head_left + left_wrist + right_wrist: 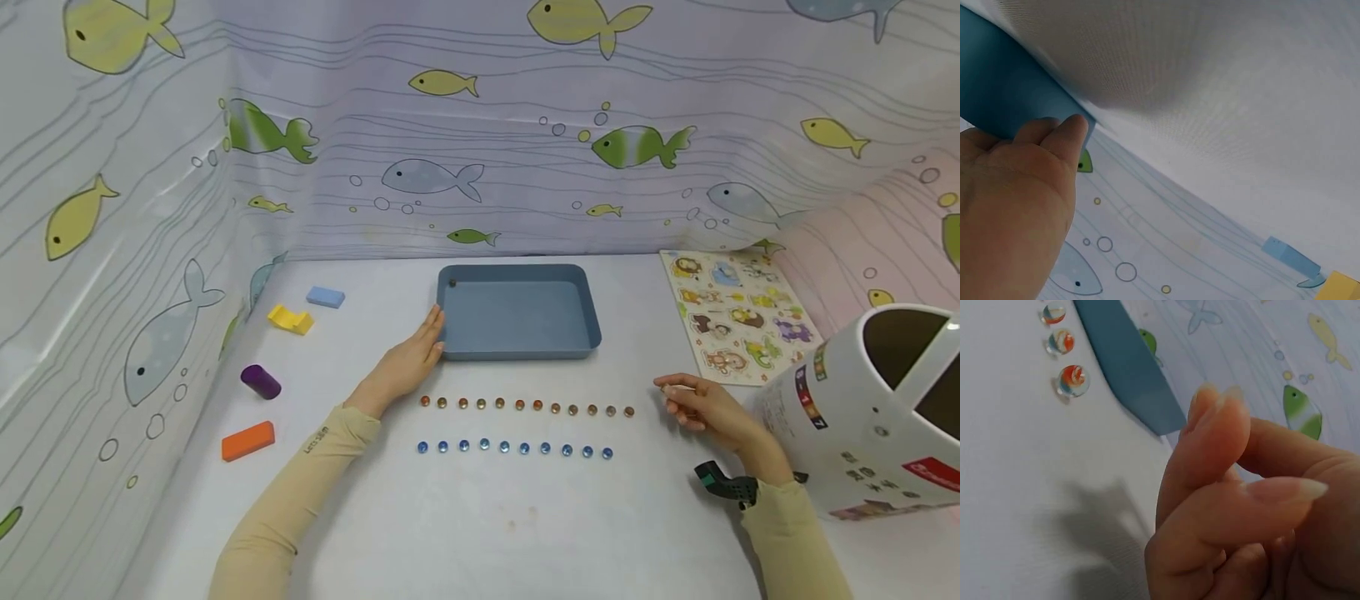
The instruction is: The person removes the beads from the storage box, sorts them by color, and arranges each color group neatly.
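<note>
My left hand (411, 358) lies along the left side of a blue-grey tray (517, 354), fingers extended against its wall; the left wrist view shows the fingertips touching the tray (1016, 81). One small dark marble (452, 283) sits in the tray's far left corner. Past the right end of a row of orange-swirled glass marbles (555, 408), my right hand (701, 408) hovers over the table. Its thumb and fingertips come together, with the lower fingers curled; I cannot tell whether a small thing is between them. A row of blue marbles (524, 448) lies nearer me.
On the left are a light blue block (326, 297), a yellow arched block (290, 320), a purple cylinder (260, 382) and an orange block (248, 441). A sheet of animal pictures (723, 325) lies back right, beside a large white bucket (847, 417). A fish-patterned curtain (517, 167) surrounds the table.
</note>
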`<move>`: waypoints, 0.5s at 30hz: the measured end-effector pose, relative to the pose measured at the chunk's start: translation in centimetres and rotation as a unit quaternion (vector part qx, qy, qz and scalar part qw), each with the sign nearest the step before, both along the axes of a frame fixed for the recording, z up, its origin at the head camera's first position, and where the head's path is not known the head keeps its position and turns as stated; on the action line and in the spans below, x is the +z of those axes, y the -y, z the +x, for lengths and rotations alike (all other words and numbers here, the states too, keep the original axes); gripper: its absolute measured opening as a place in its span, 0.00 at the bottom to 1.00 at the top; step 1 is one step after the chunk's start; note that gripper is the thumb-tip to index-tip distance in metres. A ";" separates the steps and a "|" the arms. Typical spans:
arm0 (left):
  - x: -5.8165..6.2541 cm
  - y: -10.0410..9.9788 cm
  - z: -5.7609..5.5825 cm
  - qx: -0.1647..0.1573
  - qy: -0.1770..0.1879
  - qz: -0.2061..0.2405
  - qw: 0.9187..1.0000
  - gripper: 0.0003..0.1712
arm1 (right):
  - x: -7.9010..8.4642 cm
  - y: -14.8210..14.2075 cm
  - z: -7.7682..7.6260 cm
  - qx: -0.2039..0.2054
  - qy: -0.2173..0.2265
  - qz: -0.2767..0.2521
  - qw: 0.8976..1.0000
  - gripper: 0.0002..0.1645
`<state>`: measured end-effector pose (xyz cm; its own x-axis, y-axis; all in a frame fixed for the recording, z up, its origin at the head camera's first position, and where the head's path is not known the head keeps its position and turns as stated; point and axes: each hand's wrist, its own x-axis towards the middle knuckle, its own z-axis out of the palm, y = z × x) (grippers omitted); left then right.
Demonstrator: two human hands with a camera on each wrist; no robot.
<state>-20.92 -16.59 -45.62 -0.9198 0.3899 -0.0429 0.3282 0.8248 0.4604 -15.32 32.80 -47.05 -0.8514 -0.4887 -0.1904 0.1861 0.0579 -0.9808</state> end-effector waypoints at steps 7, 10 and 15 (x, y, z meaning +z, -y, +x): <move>0.1 -0.1 0.0 0.002 0.003 0.000 1.000 0.34 | -0.6 0.8 0.3 0.055 0.007 0.118 0.992 0.20; 0.1 -0.1 0.0 0.003 0.006 0.000 1.000 0.34 | -0.6 1.2 0.3 0.061 0.005 0.162 0.985 0.24; 0.2 -0.2 0.1 0.005 0.008 0.002 1.000 0.34 | -0.4 1.7 0.2 0.055 0.006 0.197 0.979 0.24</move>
<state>-20.80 -16.40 -45.43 -0.9227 0.3815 -0.0561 0.3130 0.8261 0.4686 -15.12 31.12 -47.45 -0.7943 -0.4638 -0.3924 0.1695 0.4509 -0.8763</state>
